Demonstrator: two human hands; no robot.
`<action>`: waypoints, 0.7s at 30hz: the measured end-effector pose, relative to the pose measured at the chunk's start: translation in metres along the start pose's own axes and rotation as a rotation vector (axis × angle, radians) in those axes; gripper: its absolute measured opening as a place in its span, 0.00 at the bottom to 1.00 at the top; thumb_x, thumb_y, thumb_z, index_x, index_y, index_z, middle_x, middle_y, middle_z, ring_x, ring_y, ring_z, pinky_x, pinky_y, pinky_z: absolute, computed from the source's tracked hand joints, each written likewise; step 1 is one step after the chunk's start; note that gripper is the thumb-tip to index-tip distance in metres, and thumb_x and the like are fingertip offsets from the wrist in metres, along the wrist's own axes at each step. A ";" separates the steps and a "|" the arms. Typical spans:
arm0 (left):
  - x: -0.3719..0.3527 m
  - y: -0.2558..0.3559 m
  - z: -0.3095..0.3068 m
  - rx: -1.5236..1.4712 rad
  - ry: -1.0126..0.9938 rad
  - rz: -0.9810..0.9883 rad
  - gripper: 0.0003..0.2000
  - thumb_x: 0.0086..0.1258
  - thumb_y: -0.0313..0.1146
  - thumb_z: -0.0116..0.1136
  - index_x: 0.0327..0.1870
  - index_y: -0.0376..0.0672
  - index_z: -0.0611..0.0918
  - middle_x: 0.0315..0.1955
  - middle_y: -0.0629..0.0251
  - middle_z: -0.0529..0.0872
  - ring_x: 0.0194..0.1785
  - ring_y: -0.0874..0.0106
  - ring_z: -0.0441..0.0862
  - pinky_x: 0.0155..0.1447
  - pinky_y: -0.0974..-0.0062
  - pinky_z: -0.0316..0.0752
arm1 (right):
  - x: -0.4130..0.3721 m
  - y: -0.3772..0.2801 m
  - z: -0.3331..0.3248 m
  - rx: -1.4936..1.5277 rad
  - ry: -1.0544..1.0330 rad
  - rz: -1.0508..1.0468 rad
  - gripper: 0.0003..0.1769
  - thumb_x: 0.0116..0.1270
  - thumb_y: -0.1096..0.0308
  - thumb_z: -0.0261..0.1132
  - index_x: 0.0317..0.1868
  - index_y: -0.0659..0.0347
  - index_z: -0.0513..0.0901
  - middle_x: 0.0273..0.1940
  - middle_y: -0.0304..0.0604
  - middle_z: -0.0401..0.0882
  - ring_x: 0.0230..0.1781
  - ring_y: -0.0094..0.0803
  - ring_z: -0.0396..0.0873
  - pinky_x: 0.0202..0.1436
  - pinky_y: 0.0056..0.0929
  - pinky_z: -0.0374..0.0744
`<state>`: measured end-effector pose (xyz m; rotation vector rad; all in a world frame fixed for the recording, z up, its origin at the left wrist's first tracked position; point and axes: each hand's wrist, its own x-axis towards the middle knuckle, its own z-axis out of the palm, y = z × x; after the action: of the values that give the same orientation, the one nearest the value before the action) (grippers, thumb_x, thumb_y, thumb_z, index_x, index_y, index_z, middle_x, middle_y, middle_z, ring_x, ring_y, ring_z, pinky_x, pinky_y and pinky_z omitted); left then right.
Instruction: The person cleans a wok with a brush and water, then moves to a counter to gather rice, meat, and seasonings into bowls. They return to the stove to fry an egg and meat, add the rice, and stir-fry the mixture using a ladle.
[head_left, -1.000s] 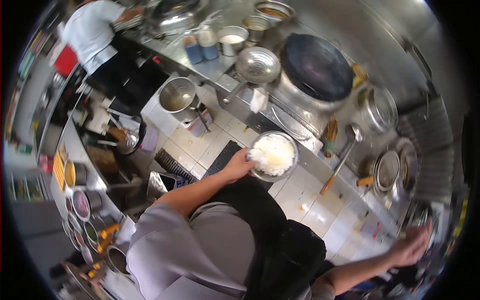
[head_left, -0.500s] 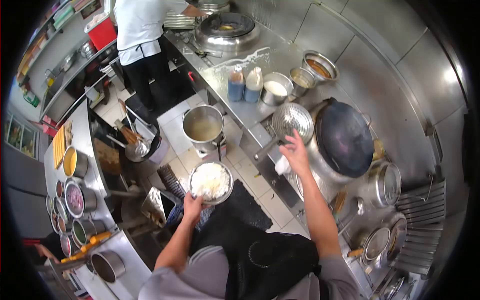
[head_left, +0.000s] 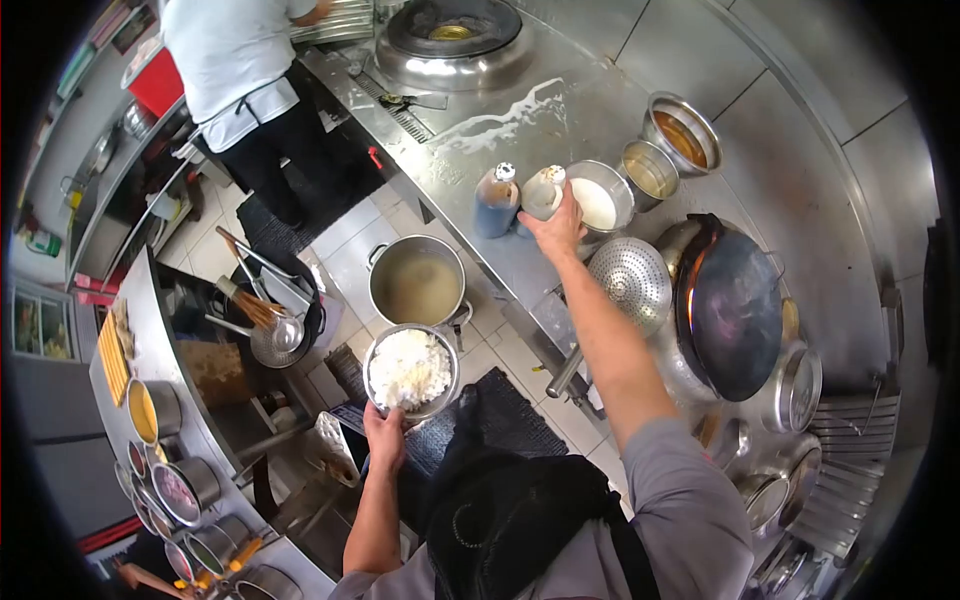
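My left hand (head_left: pixel 386 436) grips the rim of a metal bowl (head_left: pixel 452 398) heaped with white rice (head_left: pixel 408 370). It is held above the floor, close to a pot of cloudy liquid (head_left: pixel 416 283). My right hand (head_left: pixel 558 226) is stretched out over the steel counter, its fingers closed round a capped squeeze bottle (head_left: pixel 543 193). Part of that bottle is hidden by the hand. A second bottle with dark contents (head_left: pixel 496 205) stands just left of it. A metal pan of white content (head_left: pixel 600 198) is right beside my right hand, and a perforated ladle (head_left: pixel 632 284) lies below my forearm's far side.
A dark wok (head_left: pixel 735 315) sits tilted on the burner, with orange glow at its left edge. Pans of amber liquid (head_left: pixel 682 138) stand at the back. A co-worker (head_left: pixel 235 75) stands at upper left. Ingredient pots (head_left: pixel 186 490) line the left counter.
My right hand has moved from above the perforated ladle to the squeeze bottle and closed on it. The view has shifted. An orange glow now shows at the wok's edge.
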<state>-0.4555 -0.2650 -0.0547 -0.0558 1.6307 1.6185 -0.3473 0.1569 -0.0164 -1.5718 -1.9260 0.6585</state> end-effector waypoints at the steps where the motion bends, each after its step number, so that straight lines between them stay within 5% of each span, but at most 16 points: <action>1: 0.006 0.001 0.001 0.010 -0.009 -0.004 0.17 0.62 0.17 0.50 0.54 0.36 0.74 0.35 0.65 0.82 0.26 0.79 0.75 0.26 0.80 0.71 | -0.001 0.000 0.004 -0.001 0.007 0.012 0.63 0.42 0.55 0.81 0.76 0.53 0.54 0.70 0.49 0.63 0.73 0.50 0.55 0.68 0.61 0.57; 4: 0.016 0.005 0.006 -0.030 -0.025 0.005 0.17 0.62 0.17 0.49 0.54 0.37 0.75 0.33 0.66 0.81 0.24 0.81 0.72 0.24 0.82 0.65 | -0.006 0.003 0.010 -0.002 0.101 0.033 0.60 0.41 0.55 0.81 0.74 0.54 0.58 0.67 0.47 0.65 0.71 0.48 0.57 0.68 0.58 0.56; 12: 0.021 0.017 0.025 -0.049 -0.111 -0.025 0.19 0.62 0.16 0.49 0.56 0.36 0.74 0.45 0.58 0.83 0.40 0.68 0.86 0.40 0.70 0.86 | -0.056 0.026 0.005 0.098 0.190 -0.139 0.58 0.42 0.58 0.82 0.72 0.62 0.58 0.66 0.56 0.64 0.70 0.53 0.57 0.71 0.54 0.56; 15: 0.016 0.028 0.038 -0.068 -0.093 -0.032 0.20 0.60 0.15 0.47 0.55 0.36 0.74 0.43 0.60 0.84 0.38 0.70 0.84 0.35 0.72 0.84 | -0.061 0.031 0.009 0.267 0.231 -0.234 0.58 0.44 0.59 0.82 0.72 0.62 0.57 0.65 0.57 0.65 0.68 0.52 0.63 0.70 0.49 0.63; 21: 0.023 0.029 0.039 -0.018 -0.087 0.002 0.20 0.60 0.18 0.48 0.55 0.36 0.74 0.41 0.64 0.83 0.34 0.75 0.80 0.35 0.78 0.76 | -0.050 0.030 -0.004 0.481 0.100 -0.046 0.50 0.44 0.63 0.83 0.66 0.65 0.66 0.57 0.54 0.76 0.59 0.44 0.76 0.63 0.39 0.74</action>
<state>-0.4671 -0.2148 -0.0382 0.0073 1.5503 1.6152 -0.3161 0.1140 -0.0395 -1.2290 -1.5746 0.9235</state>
